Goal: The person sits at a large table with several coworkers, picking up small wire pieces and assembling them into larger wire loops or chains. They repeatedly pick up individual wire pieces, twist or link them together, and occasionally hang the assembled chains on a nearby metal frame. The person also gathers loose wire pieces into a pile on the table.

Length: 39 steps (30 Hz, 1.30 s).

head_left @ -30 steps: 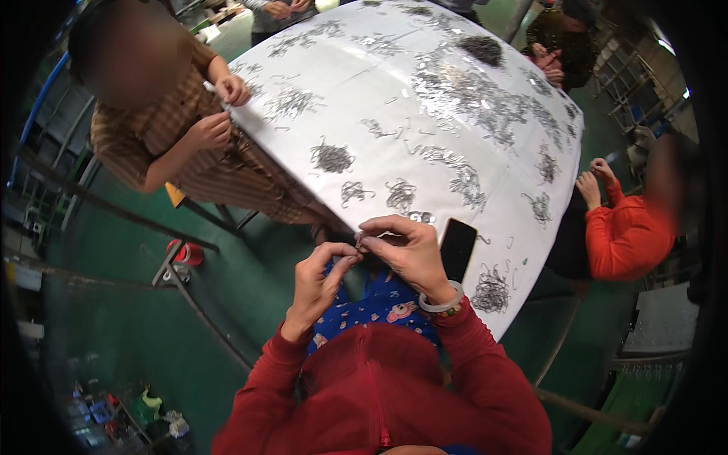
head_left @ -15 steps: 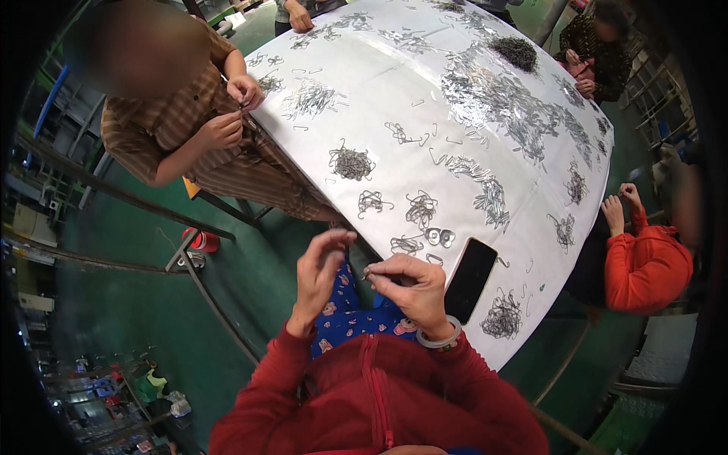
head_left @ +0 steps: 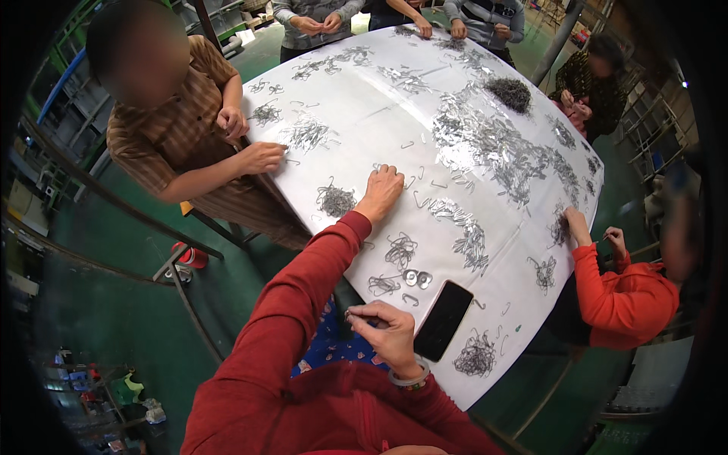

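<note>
My left hand point(head_left: 383, 189) reaches out over the white table, fingers bent down onto a spot with small wire hooks. Its fingertips are mostly hidden, so what they pinch I cannot make out. Loose wire hooks point(head_left: 439, 185) lie just right of it, and a pile of wire hooks point(head_left: 336, 200) sits to its left. Close to my body, my right hand point(head_left: 388, 334) pinches a small metal piece point(head_left: 348, 314) between thumb and fingertips, off the table's near edge. Beyond the hands, a curved band of flat metal strips point(head_left: 469, 241) is spread out.
A black-screened phone point(head_left: 444, 320) lies beside my right hand, near two round metal pieces point(head_left: 416, 278). Another hook pile point(head_left: 475, 356) is at the near right. Metal strips point(head_left: 493, 144) cover the table's middle. Several people work around the edge; a striped-shirt co-worker's hand point(head_left: 262, 157) is at left.
My left hand has moved from beside my right hand, up and forward onto the table. My right hand still pinches its piece. The view has shifted, showing more people at the far edge.
</note>
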Motion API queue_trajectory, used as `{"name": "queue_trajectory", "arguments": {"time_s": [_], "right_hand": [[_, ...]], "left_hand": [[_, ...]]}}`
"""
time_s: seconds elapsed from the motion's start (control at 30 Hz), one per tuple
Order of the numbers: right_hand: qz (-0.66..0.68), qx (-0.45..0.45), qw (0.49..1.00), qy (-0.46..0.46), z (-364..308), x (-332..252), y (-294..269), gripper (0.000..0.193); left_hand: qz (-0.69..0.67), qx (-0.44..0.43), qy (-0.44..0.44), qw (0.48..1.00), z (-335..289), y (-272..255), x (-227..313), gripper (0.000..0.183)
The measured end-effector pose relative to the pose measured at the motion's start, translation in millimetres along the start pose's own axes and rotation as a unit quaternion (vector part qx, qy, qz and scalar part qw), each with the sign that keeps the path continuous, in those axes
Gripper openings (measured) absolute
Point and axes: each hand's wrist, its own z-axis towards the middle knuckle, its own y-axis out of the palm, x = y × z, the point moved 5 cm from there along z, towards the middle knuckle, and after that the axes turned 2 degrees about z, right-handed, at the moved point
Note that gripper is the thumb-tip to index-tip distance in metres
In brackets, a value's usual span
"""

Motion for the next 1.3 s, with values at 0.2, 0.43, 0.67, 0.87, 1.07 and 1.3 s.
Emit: {"name": "queue_trajectory", "arguments": {"time_s": [0.2, 0.43, 0.67, 0.87, 1.07, 1.3], "right_hand": [[-0.035, 0.013, 0.999, -0.033, -2, -7, 4, 0.016], [0.014, 0.049, 0.998, -0.028, -1, 1, 6, 0.016], [-0.008, 0.052, 0.998, -0.047, -8, -7, 11, 0.016], [-0.115, 0.036, 0.987, -0.104, -7, -18, 10, 0.018], [-0.175, 0.081, 0.971, -0.139, 24, -32, -39, 0.021], [-0.471, 0.014, 0.841, -0.264, 190, 4, -131, 0.037]], "left_hand": [[-0.302, -0.006, -0.087, 0.949, -65, -86, -3, 0.012], [-0.635, -0.050, -0.187, 0.748, -189, -212, 17, 0.008], [-0.666, -0.061, -0.148, 0.728, -222, -220, 23, 0.004], [-0.664, -0.014, -0.190, 0.723, -226, -210, 25, 0.007], [-0.645, 0.035, -0.175, 0.743, -235, -218, 28, 0.009], [-0.636, 0.017, -0.194, 0.747, -235, -219, 25, 0.006]]}}
